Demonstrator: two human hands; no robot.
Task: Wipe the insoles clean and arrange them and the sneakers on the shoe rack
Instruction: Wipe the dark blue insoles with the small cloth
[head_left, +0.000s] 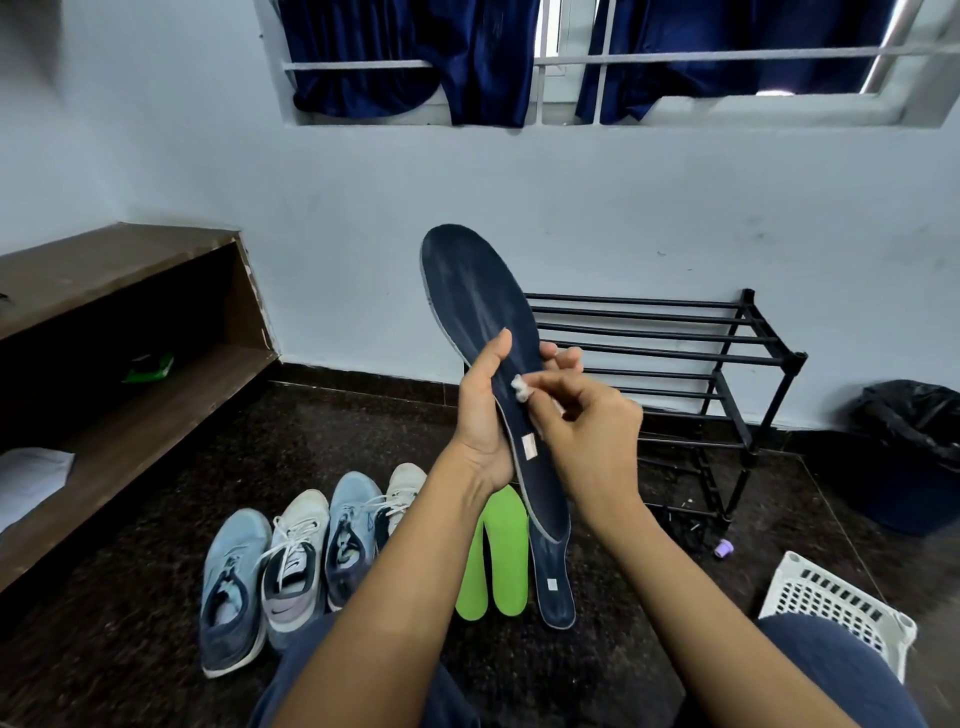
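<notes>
left grip (483, 415) clasps navy insole (483, 291) | right grip (587, 431) pinches white wad (521, 388) | both block shoe rack (675, 358) left end | sneakers (291, 561) below

The dark speckled floor (363, 426) carries four sneakers in a row, toes toward the wall: a light blue sneaker (231, 592), a white sneaker (293, 566), a second blue sneaker (350, 535) and a second white sneaker (402, 493), each close against the next. Just right of them lie two green insoles (498, 556) side by side, and beside those a dark blue insole (558, 592) with a small white tag. The black shoe rack (795, 358) stands by the wall, with a small purple object (723, 548) near its foot. Further right stand a dark bin (914, 467) lined with a black bag and a white perforated basket (841, 608). At left, a wooden shelf (130, 415) holds a green item (148, 368).
</notes>
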